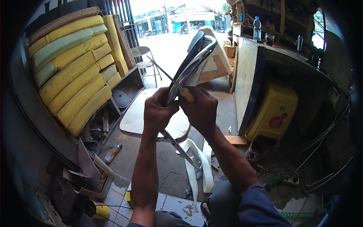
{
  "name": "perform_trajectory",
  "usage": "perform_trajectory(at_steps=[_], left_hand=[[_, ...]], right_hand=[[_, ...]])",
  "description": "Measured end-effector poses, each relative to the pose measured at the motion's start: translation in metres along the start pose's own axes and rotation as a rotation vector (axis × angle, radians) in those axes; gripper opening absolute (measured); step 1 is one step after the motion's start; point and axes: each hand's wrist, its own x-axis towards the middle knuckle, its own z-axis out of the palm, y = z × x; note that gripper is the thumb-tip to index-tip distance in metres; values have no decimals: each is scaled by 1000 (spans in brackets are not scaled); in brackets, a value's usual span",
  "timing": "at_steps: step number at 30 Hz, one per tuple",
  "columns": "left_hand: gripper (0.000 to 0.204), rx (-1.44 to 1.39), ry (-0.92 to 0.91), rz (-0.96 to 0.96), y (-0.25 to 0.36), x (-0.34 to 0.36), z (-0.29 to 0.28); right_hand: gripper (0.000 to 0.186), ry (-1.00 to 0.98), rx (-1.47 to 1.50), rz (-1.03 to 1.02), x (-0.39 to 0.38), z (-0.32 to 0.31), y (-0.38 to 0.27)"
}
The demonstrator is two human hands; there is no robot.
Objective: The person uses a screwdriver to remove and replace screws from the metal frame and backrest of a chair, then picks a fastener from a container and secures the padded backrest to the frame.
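Note:
Held up before me is a folding chair with a shiny metal tube frame (200,56) and a dark backrest (189,55), seen nearly edge-on. Its pale seat (138,115) spreads out below my hands. My left hand (160,111) is closed around the frame near the backrest's lower end. Close beside it, my right hand (200,109) grips the yellow handle of a screwdriver (187,95). The thin shaft crosses the frame and points up and to the left. What my right fingertips press against is hidden.
Yellow and green foam pads (75,79) are stacked at left. White strips (207,172) lie on the floor near my feet. On the right stand a workbench (247,75), with a plastic bottle (257,29) on top, and a yellow plastic stool (278,109). Another folding chair (141,53) stands behind.

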Motion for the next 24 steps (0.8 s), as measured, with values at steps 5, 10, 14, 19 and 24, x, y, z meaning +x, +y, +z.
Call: perform_trajectory(at_steps=[5,10,14,19,24], left_hand=[[38,-67,15,6,-6,-2,3],[37,30,43,-8,-6,-2,4],[32,53,88,19,-6,-1,6],[26,54,116,-19,-3,-1,11],[23,32,139,-2,-3,-3,12]], right_hand=[[18,59,10,62,-4,7,-3],[20,-21,92,425,-7,7,-10],[18,-3,271,455,-27,-9,-3],[15,34,560,763,-38,-29,17],[20,14,608,896,-59,-38,32]])
